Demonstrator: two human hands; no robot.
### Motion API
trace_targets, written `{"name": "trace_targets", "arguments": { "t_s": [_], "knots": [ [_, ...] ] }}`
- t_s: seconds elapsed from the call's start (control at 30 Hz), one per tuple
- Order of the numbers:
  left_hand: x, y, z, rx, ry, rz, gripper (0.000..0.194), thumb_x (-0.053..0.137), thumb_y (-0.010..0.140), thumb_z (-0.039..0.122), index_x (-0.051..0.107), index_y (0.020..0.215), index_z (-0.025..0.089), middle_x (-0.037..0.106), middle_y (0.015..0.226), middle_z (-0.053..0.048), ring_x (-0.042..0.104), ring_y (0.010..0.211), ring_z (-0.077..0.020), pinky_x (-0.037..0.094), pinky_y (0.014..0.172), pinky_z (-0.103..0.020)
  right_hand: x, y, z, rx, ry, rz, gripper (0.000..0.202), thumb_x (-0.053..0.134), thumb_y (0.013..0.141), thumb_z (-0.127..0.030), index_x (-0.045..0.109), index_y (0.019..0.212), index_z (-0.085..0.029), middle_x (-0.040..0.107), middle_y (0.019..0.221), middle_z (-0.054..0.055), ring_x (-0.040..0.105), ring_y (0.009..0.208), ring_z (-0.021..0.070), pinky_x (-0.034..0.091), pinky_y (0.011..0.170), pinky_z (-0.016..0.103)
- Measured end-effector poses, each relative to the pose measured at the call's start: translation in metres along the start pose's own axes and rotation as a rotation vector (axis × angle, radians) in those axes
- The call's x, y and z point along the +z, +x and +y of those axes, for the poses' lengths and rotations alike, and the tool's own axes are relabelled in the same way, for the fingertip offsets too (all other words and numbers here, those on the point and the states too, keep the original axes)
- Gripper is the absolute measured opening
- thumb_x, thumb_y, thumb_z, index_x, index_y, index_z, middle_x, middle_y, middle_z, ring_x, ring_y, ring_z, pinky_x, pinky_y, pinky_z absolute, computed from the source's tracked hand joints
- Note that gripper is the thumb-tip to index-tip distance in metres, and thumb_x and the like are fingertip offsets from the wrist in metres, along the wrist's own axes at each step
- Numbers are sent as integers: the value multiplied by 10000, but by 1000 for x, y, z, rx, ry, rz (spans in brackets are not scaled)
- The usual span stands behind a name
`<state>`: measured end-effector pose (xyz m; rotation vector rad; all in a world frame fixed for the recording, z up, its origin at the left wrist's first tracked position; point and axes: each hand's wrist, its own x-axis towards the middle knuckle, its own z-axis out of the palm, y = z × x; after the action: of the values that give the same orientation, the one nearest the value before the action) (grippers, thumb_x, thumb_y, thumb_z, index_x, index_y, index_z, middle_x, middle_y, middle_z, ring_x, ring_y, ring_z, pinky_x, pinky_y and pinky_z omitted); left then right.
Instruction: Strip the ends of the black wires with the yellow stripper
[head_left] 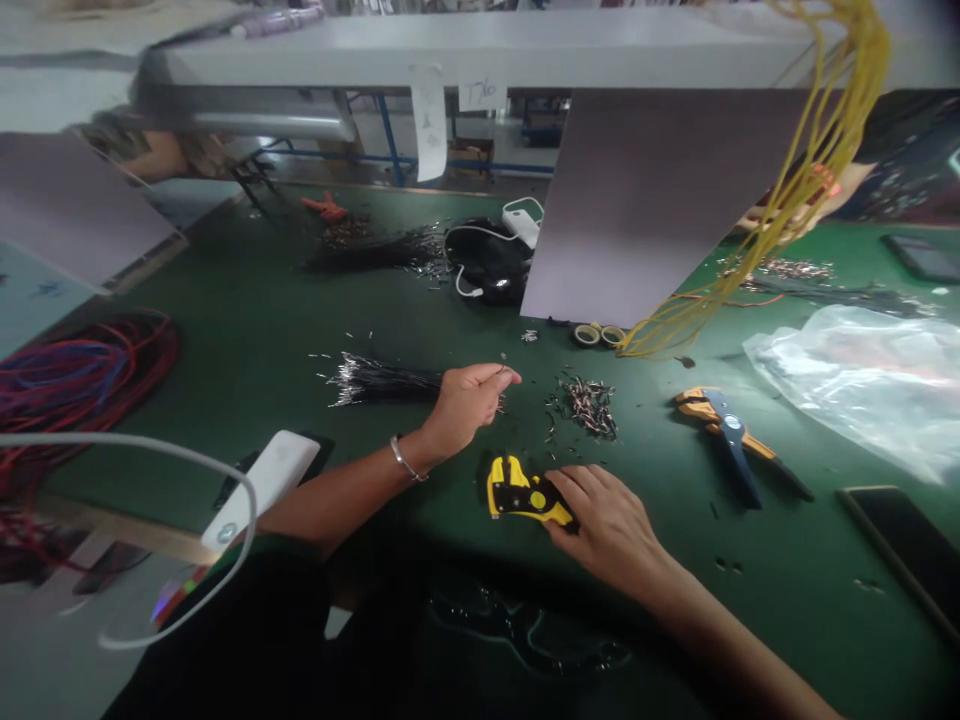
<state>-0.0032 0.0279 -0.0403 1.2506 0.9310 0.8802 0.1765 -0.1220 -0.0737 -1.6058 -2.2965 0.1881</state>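
The wire stripper (529, 493), yellow and black, was on the near part of the green table (420, 345), its head turned to the left and its handles inside the right hand (611, 520). That hand was closed around the handles, fingers over the top and thumb on the near side. The left hand (465, 405) was above the table, beyond the stripper and a little to its left, with thumb and forefinger pinched together on a thin wire (503, 360), of which only a short bit showed. A bundle of black wires (386, 383) lay to the left of that hand, reaching behind it, its pale ends fanned out leftward. A heap of small metal pieces (590, 407) lay just beyond the right hand, with two rolls of tape (600, 336) behind it. To the right were blue and orange pliers (727, 430), a clear plastic bag (862, 380) and a dark phone (911, 550). Yellow wires (832, 110) hung down from the shelf (525, 50) onto the table. A white power bank (274, 480) lay beside the left forearm, and red and blue wires (82, 375) were coiled at the far left.
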Motion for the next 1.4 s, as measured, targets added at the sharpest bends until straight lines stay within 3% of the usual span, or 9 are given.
{"name": "trace_targets", "arguments": {
  "t_s": [0.4,0.6,0.77,0.97,1.4],
  "knots": [
    [2,-7,-1,130,192,-13,294,553,862,379,712,889,133,389,451,65,355,403,-49,291,414,-201,-12,2,-1,5,45,-119,377,640,789,-301,620,1133,-148,644,1103,138,587,971,297,527,771,430],
    [8,-17,2,124,223,-88,277,545,870,360,715,871,141,391,443,61,351,409,-56,288,411,-207,-18,9,1,88,359,93,185,544,895,-295,636,1017,-190,683,950,97,645,885,224,537,770,372],
    [19,-31,4,44,175,-202,254,543,863,333,704,850,137,391,449,62,355,412,-56,281,412,-207,-19,27,-7,197,665,102,179,557,877,-296,637,991,-184,681,877,60,646,733,152,532,696,283],
    [22,-35,5,-54,61,-255,247,572,848,359,684,847,139,380,444,68,336,397,-50,252,402,-206,-20,39,-13,230,709,74,160,510,868,-208,632,767,-187,648,678,-1,598,621,124,464,614,248],
    [25,-28,5,-274,-138,-295,196,654,785,334,657,766,139,350,376,79,264,325,-25,145,370,-201,-20,35,-9,259,809,80,107,557,801,-153,642,737,-156,569,609,-25,473,530,87,377,516,202]
  ]
}}
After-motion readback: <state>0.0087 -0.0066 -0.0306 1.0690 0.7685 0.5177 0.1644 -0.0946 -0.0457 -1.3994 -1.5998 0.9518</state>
